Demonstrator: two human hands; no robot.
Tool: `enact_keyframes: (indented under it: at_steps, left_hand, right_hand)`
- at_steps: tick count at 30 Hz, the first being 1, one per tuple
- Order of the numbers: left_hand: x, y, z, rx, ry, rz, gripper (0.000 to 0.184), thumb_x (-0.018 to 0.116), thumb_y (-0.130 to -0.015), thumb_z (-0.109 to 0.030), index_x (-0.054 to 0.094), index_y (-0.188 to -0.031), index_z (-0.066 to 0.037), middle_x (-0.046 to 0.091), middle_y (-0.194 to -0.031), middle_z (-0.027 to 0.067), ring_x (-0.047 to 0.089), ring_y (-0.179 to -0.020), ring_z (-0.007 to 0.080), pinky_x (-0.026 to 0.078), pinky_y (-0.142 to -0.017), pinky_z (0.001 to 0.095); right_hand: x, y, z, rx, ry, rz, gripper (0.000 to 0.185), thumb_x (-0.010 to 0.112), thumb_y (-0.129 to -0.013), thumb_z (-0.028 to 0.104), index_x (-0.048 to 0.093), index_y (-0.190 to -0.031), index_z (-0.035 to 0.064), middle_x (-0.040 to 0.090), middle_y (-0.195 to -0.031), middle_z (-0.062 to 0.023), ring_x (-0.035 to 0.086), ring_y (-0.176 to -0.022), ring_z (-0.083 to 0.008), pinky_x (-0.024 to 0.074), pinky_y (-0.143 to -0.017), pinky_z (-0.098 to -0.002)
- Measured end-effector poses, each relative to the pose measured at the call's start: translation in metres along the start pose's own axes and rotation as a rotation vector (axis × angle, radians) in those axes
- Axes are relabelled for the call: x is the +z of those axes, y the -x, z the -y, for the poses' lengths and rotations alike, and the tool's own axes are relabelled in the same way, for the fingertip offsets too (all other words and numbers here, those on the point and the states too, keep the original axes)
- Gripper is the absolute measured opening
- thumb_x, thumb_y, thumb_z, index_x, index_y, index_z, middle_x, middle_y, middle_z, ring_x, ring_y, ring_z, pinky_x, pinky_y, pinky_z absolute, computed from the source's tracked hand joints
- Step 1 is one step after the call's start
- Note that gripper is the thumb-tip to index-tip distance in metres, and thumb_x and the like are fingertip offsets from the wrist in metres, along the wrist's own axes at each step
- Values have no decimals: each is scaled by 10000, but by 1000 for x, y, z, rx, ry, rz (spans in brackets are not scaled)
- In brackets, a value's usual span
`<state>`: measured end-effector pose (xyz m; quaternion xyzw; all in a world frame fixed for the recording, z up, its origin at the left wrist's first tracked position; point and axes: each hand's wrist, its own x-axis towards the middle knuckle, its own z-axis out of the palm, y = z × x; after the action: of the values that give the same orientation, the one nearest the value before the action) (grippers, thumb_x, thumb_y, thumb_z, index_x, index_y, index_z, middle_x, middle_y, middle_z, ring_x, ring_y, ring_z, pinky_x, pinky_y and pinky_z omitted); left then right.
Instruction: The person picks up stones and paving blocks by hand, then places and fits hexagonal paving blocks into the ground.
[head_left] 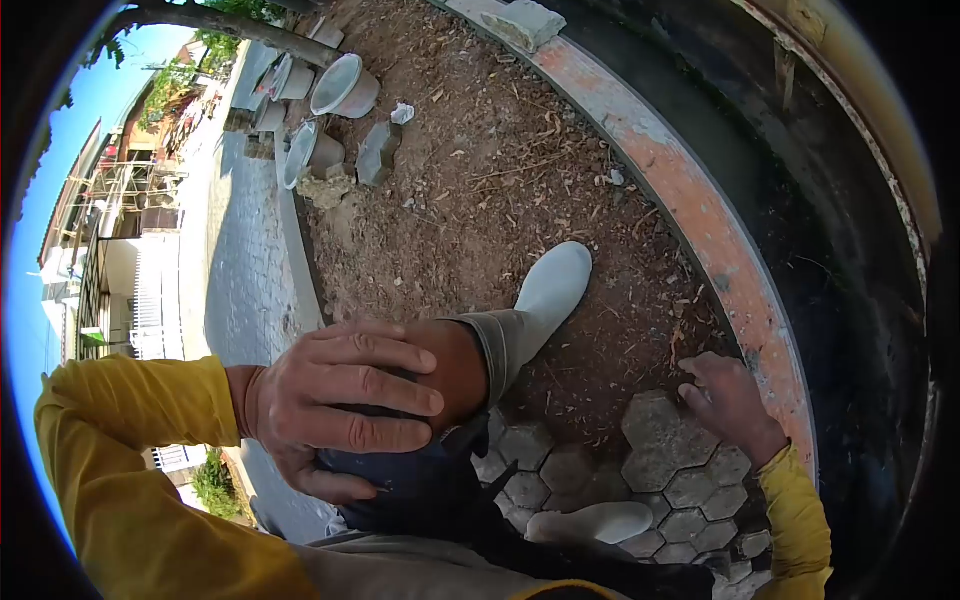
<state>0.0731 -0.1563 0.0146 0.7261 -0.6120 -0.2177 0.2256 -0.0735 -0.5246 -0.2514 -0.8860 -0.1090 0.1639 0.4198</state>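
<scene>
My left hand (352,405) lies flat over my bent knee (462,375), its fingers stretched out and holding nothing. Low on the right, my right hand (732,398) reaches down over the soil, beside the painted concrete curb (715,235). Its thumb and forefinger are apart, with nothing visible between them; the other fingers are partly hidden. Just left of this hand are grey hexagonal paving blocks (660,440), fitted together at the edge of the bare brown soil (470,190). One white boot (557,285) stands on the soil, the other (600,522) on the blocks.
Several pale buckets (345,88) stand at the upper left, near a loose paving block (378,153). Beyond the curb on the right runs a dark channel (800,230). A concrete chunk (525,22) sits on the curb's far end. A paved road (245,230) lies to the left.
</scene>
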Motion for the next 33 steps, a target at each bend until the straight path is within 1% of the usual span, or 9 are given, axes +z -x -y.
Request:
enact_keyframes:
  at_steps: [3,11,15,21,23,26,28,31,33]
  left_hand:
    - [-9,4,16,-11,165,-18,374,684,-795,-398,764,-962,-72,718,-1111,149,688,-1049,376,489,-943,513]
    - [-11,18,45,-63,604,-67,378,622,-846,-358,735,-987,-26,676,-1128,165,649,-1101,377,435,-992,569]
    - [-1,28,42,-70,741,-119,385,608,-848,-341,719,-1024,-18,655,-1131,165,625,-1126,371,426,-997,562]
    - [5,63,30,-235,948,-155,348,613,-825,-278,705,-1057,-35,658,-1151,126,587,-1183,350,377,-1039,578]
    - [5,81,30,-354,903,-198,245,644,-784,-176,716,-979,-46,656,-1129,129,576,-1151,341,437,-1000,484]
    - [8,99,35,-498,930,-282,225,651,-788,-160,728,-979,-69,673,-1127,100,582,-1155,321,431,-1013,480]
    - [10,93,40,-566,954,-367,202,642,-793,-184,744,-938,-88,700,-1068,92,613,-1113,304,447,-1003,457]
    - [-7,76,52,-662,1017,-283,245,606,-825,-212,739,-968,-64,679,-1132,129,585,-1162,342,435,-1037,448]
    - [-13,75,58,-805,1012,-232,261,602,-828,-244,747,-962,-73,695,-1113,129,600,-1145,336,446,-1025,426]
  right_hand:
    - [-13,-59,12,-43,-57,-14,311,694,-857,141,663,-1133,2,669,-1038,-185,642,-955,-389,502,-853,-458]
    - [-52,-173,81,-110,-263,-239,291,647,-904,104,646,-1168,-18,680,-1006,-169,677,-766,-264,522,-722,-386]
    - [-58,-181,125,-43,-321,-193,293,652,-911,111,646,-1168,-29,688,-1012,-176,698,-793,-258,533,-718,-368]
    - [-45,-156,199,250,-468,-109,329,668,-917,146,642,-1188,-38,714,-1036,-204,729,-873,-290,556,-767,-369]
    - [-53,-143,227,338,-446,-34,337,668,-915,158,643,-1190,-35,716,-1037,-206,729,-874,-294,556,-770,-371]
    - [-58,-120,251,405,-321,90,348,669,-910,182,646,-1188,-26,722,-1040,-207,730,-872,-298,559,-772,-374]
    - [-80,-108,265,391,-178,195,352,670,-907,194,649,-1185,-21,724,-1042,-207,731,-871,-298,561,-770,-374]
    - [-123,-123,309,701,-266,300,343,685,-889,174,656,-1173,-16,729,-991,-167,721,-879,-238,558,-793,-339]
    - [-139,-149,326,737,-341,297,324,674,-916,167,654,-1170,-32,722,-983,-146,712,-872,-210,553,-792,-321]
